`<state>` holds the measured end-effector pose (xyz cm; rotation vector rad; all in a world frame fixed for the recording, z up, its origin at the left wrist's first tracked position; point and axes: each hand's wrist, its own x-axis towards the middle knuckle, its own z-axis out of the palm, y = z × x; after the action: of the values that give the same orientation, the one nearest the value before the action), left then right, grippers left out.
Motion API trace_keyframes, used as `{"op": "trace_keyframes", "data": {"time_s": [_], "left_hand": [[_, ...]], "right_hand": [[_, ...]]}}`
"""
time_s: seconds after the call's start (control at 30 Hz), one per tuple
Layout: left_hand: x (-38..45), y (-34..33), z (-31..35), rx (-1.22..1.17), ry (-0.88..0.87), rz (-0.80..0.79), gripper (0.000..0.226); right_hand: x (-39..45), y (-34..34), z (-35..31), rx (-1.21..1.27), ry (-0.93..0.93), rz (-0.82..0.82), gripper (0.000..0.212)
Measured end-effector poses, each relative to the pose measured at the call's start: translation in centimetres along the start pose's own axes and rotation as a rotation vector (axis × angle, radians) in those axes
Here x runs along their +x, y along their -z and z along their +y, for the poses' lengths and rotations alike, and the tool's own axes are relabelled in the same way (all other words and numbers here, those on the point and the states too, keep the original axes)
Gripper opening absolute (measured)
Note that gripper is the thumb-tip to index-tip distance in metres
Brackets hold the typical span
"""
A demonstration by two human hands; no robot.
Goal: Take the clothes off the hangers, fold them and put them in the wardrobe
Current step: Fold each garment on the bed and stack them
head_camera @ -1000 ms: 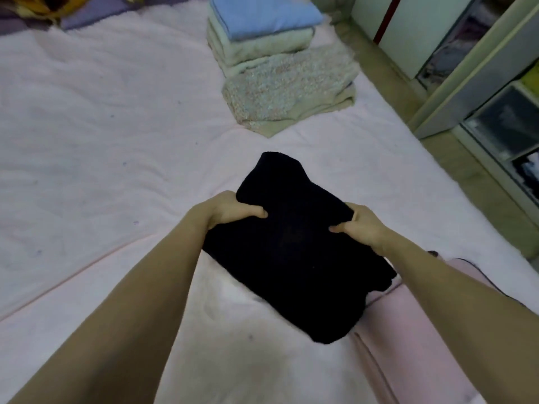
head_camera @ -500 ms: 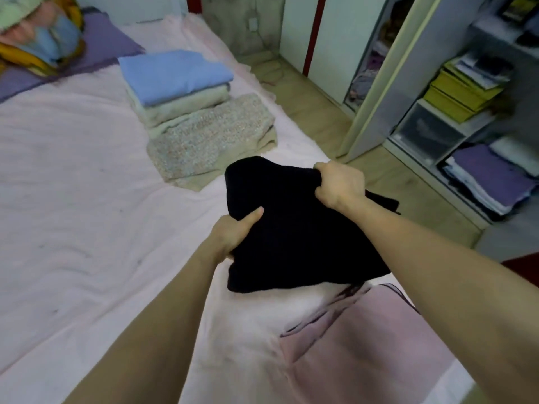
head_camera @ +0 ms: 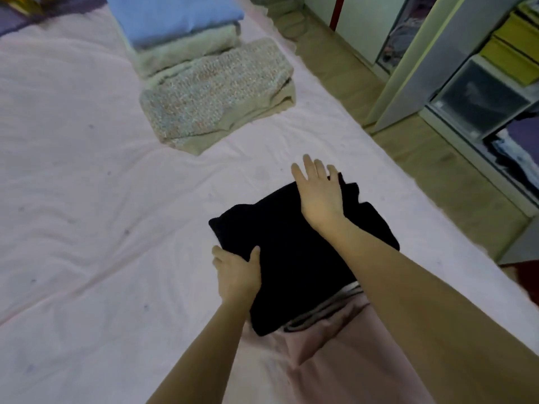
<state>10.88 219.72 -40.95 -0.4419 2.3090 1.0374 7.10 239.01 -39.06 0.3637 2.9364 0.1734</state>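
A folded black garment [head_camera: 294,258] lies on the pink bed sheet [head_camera: 87,199], its near end resting on a pink garment [head_camera: 335,360]. My left hand [head_camera: 237,275] holds the black garment's left edge, thumb on top and fingers curled at the edge. My right hand [head_camera: 319,193] lies flat on its far part with the fingers straight and spread. The open wardrobe [head_camera: 481,106] stands to the right of the bed.
Folded clothes sit at the far side of the bed: a blue piece [head_camera: 180,16] on pale green ones, and a speckled floral piece [head_camera: 215,88] in front. A strip of wooden floor [head_camera: 423,158] separates the bed from the wardrobe shelves with yellow boxes [head_camera: 513,51] and a clear drawer [head_camera: 478,100].
The black garment was held up in both hands and now lies on the bed. My right hand has let go of its edge and spread flat on top.
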Motion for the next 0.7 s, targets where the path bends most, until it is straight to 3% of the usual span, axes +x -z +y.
{"op": "trace_keyframes", "data": {"time_s": [0.1, 0.17, 0.23, 0.37, 0.53, 0.63, 0.7], "left_hand": [[1.4, -0.3, -0.5, 0.442, -0.609, 0.344, 0.073], [3.2, -1.7, -1.3, 0.633, -0.87, 0.313, 0.067], [5.0, -2.8, -2.1, 0.764, -0.835, 0.178, 0.075], [8.2, -3.3, -3.9, 0.906, -0.678, 0.026, 0.094], [8.3, -2.5, -2.6, 0.965, -0.664, -0.12, 0.085], [6.8, 1.3, -2.1, 0.865, -0.764, -0.034, 0.074], [5.8, 5.4, -3.4, 0.79, -0.718, 0.026, 0.065]], "right_hand": [[-2.6, -3.6, -0.4, 0.158, -0.014, 0.257, 0.055], [-4.2, -6.1, -0.3, 0.192, 0.038, 0.206, 0.058], [-4.4, -8.3, 0.5, 0.213, 0.018, 0.062, 0.063], [-2.7, -11.4, 1.8, 0.306, -0.204, -0.186, 0.067], [-2.8, -11.0, 0.8, 0.253, -0.273, -0.333, 0.068], [-3.9, -8.1, -2.3, 0.312, -0.289, -0.299, 0.067], [-4.9, -5.3, -6.3, 0.344, -0.16, -0.205, 0.059]]}}
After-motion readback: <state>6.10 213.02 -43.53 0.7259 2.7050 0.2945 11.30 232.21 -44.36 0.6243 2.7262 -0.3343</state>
